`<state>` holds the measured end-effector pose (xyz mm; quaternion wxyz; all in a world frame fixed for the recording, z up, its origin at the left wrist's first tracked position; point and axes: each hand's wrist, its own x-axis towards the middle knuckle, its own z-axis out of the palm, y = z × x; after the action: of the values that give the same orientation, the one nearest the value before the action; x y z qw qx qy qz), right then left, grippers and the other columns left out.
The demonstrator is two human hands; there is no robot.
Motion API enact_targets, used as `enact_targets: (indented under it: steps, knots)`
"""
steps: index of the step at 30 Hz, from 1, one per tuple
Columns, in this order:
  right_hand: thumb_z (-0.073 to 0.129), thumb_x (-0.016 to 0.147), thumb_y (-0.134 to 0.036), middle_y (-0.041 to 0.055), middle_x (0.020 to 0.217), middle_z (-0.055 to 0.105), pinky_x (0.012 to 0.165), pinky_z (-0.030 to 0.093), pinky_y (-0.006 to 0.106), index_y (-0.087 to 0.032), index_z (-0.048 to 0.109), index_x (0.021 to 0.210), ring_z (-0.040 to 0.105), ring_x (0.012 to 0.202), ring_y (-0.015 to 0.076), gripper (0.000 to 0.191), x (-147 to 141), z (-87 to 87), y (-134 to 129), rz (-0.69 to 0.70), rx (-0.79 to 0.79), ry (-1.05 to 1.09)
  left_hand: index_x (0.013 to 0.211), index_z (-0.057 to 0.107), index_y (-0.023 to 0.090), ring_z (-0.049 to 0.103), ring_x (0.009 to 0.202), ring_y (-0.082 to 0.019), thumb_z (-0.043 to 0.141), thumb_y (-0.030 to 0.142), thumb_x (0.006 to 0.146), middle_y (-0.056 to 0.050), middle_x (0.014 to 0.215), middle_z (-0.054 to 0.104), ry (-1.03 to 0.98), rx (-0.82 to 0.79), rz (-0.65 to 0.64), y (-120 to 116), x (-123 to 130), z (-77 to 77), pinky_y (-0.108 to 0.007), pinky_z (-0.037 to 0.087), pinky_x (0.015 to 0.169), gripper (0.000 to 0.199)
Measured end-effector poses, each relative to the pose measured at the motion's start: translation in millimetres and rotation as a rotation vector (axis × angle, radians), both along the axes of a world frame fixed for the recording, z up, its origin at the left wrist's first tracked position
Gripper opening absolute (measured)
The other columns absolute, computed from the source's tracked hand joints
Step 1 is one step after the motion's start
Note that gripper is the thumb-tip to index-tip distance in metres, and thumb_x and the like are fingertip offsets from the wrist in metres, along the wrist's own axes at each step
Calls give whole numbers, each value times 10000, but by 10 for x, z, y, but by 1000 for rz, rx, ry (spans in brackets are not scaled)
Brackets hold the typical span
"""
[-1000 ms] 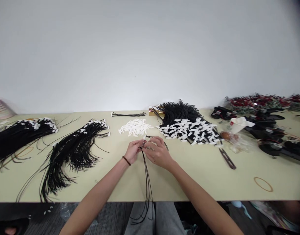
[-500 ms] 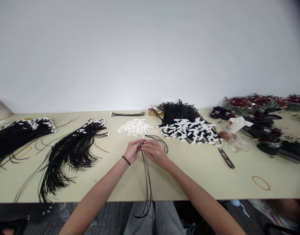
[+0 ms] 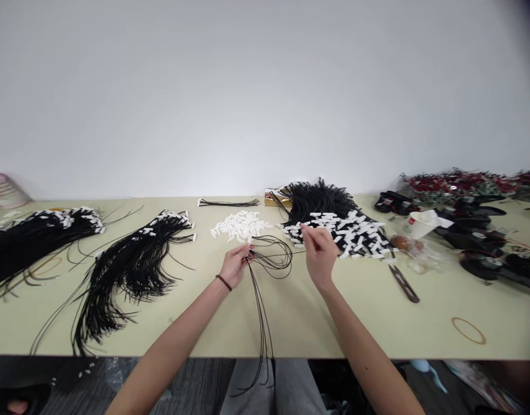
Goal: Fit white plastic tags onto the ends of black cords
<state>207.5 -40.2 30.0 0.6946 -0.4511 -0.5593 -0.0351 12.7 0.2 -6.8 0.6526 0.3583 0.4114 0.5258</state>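
My left hand is closed on a bundle of black wires with a white connector at its top. Some of its wires loop to the right above the table, while others hang past the table's front edge. My right hand is closed in a pinch beside the heap of white-ended wires. One thin black wire runs from the bundle to this hand; the fingertips' exact hold is hard to make out. Loose white connectors lie in a pile just beyond my left hand.
Black wire bundles with white connectors lie at left and far left. More wires lie at back right beside a gold box. Snips, a rubber band, a paper cup and black parts sit at right.
My right hand has left my left hand and moved right, drawing a wire with it. The loops beside the connector now show fully. My left hand stays in place, still holding the bundle.
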Motion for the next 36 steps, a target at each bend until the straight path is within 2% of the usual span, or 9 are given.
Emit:
enact_targets:
  steps: [4, 7, 15, 28, 36]
  knots:
    - [558, 813, -192, 5, 622, 555, 575, 390, 263, -205, 635, 780, 470, 587, 115, 85, -186, -99, -36, 24, 43, -400, 706, 685, 99, 474, 568, -80, 740, 333, 594, -21, 610, 563, -46, 3, -27, 0, 5, 11, -208, 352, 503, 266]
    - [566, 806, -181, -8, 576, 525, 578, 367, 255, -195, 588, 710, 428, 570, 110, 100, -348, -190, -65, -8, 50, -498, 712, 683, 95, 470, 557, -73, 748, 332, 587, -15, 600, 559, -76, 8, -49, -4, 15, 15, -203, 358, 504, 276]
    - [572, 793, -158, -10, 559, 517, 583, 351, 253, -192, 535, 680, 418, 574, 115, 124, -470, -249, -103, -93, 109, -451, 709, 688, 104, 483, 568, -69, 766, 321, 568, -23, 645, 586, -141, 9, -137, -58, 75, 14, -186, 377, 504, 270]
    - [582, 783, -154, -11, 558, 511, 579, 345, 255, -199, 517, 682, 409, 574, 119, 128, -467, -278, -91, -101, 122, -450, 710, 680, 108, 487, 569, -67, 757, 313, 588, -19, 655, 586, -171, -1, -155, -84, 72, 42, -187, 373, 497, 251]
    - [576, 784, -155, -13, 554, 503, 575, 338, 254, -200, 518, 684, 404, 577, 121, 125, -470, -279, -93, -103, 126, -443, 692, 684, 111, 482, 574, -65, 788, 337, 527, -17, 663, 584, -176, 1, -154, -95, 81, 63, -177, 374, 492, 298]
